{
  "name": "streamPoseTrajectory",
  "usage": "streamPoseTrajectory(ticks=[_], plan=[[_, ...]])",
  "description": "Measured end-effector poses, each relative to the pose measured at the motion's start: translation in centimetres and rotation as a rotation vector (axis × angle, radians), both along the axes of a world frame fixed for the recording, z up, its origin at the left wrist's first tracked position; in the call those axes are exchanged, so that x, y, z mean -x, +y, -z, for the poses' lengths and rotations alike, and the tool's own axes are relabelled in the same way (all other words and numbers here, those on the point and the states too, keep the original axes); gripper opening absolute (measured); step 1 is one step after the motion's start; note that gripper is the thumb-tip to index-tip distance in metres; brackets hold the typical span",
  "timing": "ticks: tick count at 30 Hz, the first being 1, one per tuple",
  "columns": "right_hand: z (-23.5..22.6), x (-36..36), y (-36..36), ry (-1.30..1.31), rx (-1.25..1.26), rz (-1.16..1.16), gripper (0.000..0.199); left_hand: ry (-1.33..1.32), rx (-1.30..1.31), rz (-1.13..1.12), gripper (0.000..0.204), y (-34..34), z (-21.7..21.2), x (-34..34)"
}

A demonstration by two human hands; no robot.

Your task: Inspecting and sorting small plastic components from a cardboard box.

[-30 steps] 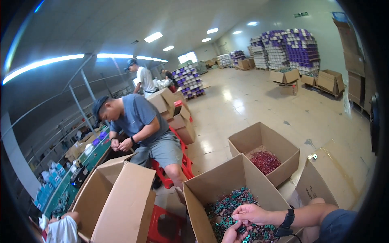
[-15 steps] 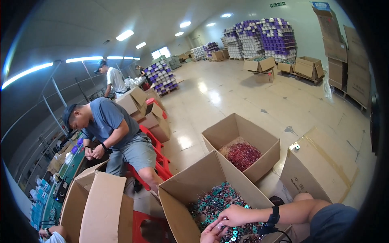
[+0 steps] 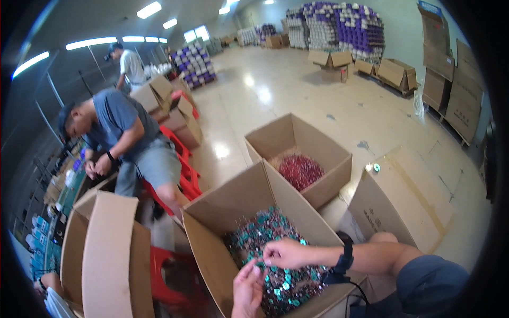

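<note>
My left hand [image 3: 248, 286] and my right hand [image 3: 289, 253] meet fingertip to fingertip over an open cardboard box [image 3: 233, 191]. Both are closed in a pinch. Whatever lies between the fingers is too small and blurred to name. Below them in the box spreads a heap of small parts [image 3: 286, 291]: green ring-shaped pieces mixed with dark and coppery bits. A black band [image 3: 345, 253] circles my right wrist, with a dark cord hanging beneath it.
Behind stands another open box [image 3: 334, 175] holding dark red small parts [image 3: 301, 172]. A flapped carton [image 3: 395, 212] is at right, with a small ring piece [image 3: 376, 167] on top. A seated co-worker [image 3: 116, 122] bends over a bench at left, beside red stools [image 3: 183, 169] and an open carton [image 3: 108, 249].
My view has tilted down, so the room sits higher and further left. My hands stay together over the box; the left now shows more of its palm side and wrist.
</note>
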State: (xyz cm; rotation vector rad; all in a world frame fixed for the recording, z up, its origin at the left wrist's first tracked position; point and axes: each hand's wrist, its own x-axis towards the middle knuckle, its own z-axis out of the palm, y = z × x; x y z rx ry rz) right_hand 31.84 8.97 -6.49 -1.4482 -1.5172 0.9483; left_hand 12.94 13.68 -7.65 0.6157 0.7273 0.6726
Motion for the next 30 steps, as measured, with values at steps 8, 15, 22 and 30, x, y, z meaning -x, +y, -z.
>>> streamPoseTrajectory(ticks=[8,15,22,30], plan=[[-0.4,0.0,0.9,0.363,0.023,-0.018,0.015,-0.128,0.048,-0.042,0.032,0.5,-1.3,0.0],[-1.1,0.4,0.1,0.442,0.066,-0.019,0.017,-0.127,0.050,-0.055,0.033,-0.2,-1.4,0.1],[-2.5,1.6,-0.6,0.020,-0.137,0.196,0.019,0.050,-0.199,-0.155,0.032,-0.5,0.0,-0.8],[1.1,-0.5,1.1,0.504,0.030,0.056,0.027,0.137,-0.314,-0.179,0.030,-0.5,-0.6,-1.3]])
